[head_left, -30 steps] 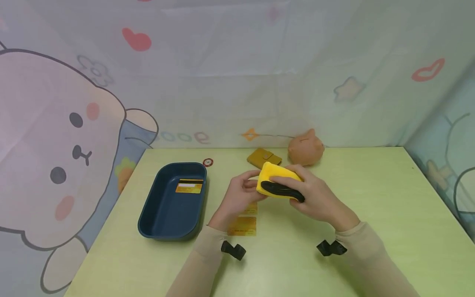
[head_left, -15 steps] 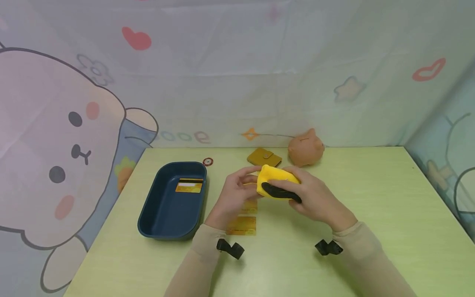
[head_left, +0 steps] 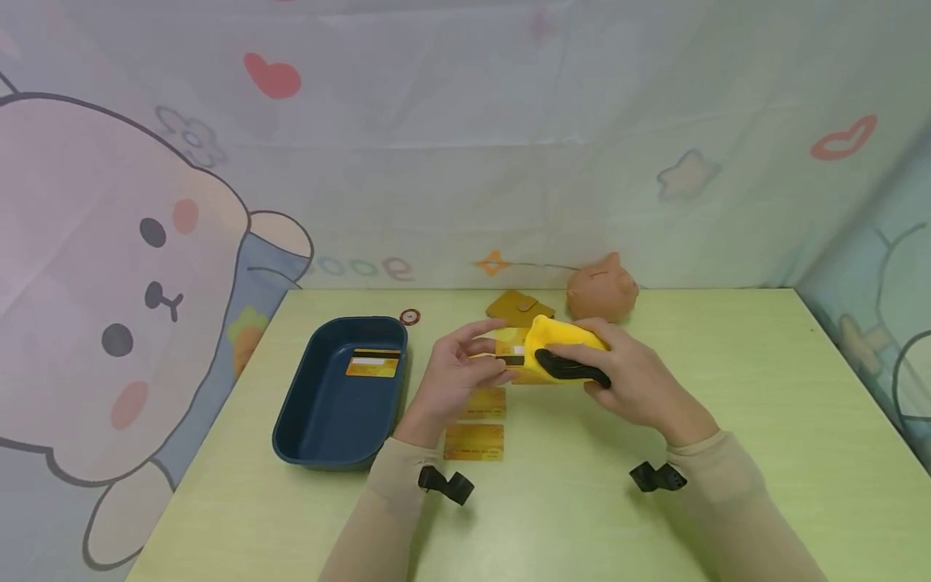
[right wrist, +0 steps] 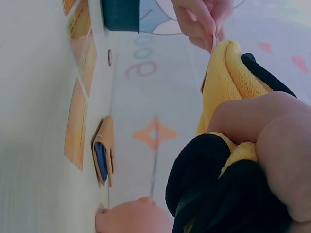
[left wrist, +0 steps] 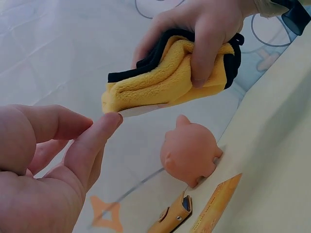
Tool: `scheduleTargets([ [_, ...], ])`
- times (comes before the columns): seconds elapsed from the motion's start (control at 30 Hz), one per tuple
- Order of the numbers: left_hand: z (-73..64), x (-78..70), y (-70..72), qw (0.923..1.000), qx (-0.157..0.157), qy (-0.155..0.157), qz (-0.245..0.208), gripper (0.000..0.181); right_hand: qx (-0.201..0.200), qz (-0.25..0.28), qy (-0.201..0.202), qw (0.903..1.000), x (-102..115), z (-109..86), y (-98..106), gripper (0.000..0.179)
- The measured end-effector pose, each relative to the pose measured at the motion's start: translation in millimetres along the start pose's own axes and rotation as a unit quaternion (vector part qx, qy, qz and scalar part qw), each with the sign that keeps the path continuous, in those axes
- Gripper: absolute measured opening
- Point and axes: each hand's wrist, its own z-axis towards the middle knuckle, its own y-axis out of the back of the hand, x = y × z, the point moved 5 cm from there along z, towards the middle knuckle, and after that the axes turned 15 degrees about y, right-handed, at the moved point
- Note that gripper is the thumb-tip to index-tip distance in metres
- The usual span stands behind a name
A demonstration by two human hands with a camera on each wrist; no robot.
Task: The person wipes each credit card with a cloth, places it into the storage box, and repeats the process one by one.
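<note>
My left hand (head_left: 454,372) pinches the left end of a yellow-orange bank card (head_left: 509,346) between thumb and fingers, above the table. In the head view its dark stripe shows. With my right hand (head_left: 633,380) I grip a folded yellow cloth (head_left: 567,333) with black edging, which covers the card's right part. From the left wrist view, a pale strip of the card (left wrist: 146,110) shows under the cloth. Beneath the hands, several similar cards lie in a column on the table, among them the nearest card (head_left: 474,443) and a middle card (head_left: 486,403).
A dark blue tray (head_left: 330,461) stands at the left with one card (head_left: 373,364) inside, stripe side up. By its far right corner lies a red-and-white chip (head_left: 410,317). Toward the back are a mustard wallet (head_left: 518,307) and a pink piggy bank (head_left: 602,289).
The cloth first moves slightly toward the left hand, then shifts right, uncovering the striped end of the card. My left hand draws slightly left and keeps its pinch.
</note>
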Motion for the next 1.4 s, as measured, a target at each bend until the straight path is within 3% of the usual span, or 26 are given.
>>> scheduleTargets([
  [0.27, 2.1, -0.1, 2.9, 0.9999, -0.003, 0.002, -0.014, 0.054, 0.006, -0.004, -0.022, 0.9997, -8, -8.2, 2, 0.078],
  [0.6, 1.3, -0.6, 9.2, 0.9994, -0.023, 0.015, -0.022, 0.055, -0.001, -0.036, -0.015, 0.9993, -13, -12.7, 4, 0.084],
  [0.93, -4.5, -1.8, 12.5, 0.9922, -0.097, 0.027, 0.074, 0.055, 0.003, -0.014, -0.037, 0.9992, -13, -13.7, 6, 0.081],
  [1.23, -22.2, -23.1, 20.9, 0.9836, -0.133, 0.015, 0.121, 0.052, -0.022, 0.003, -0.037, 0.9991, -14, -7.7, 17, 0.081],
  [1.4, -37.5, -44.9, 24.9, 0.9770, -0.141, 0.013, 0.159, 0.051, -0.024, 0.008, -0.046, 0.9986, -15, -7.3, 21, 0.081],
])
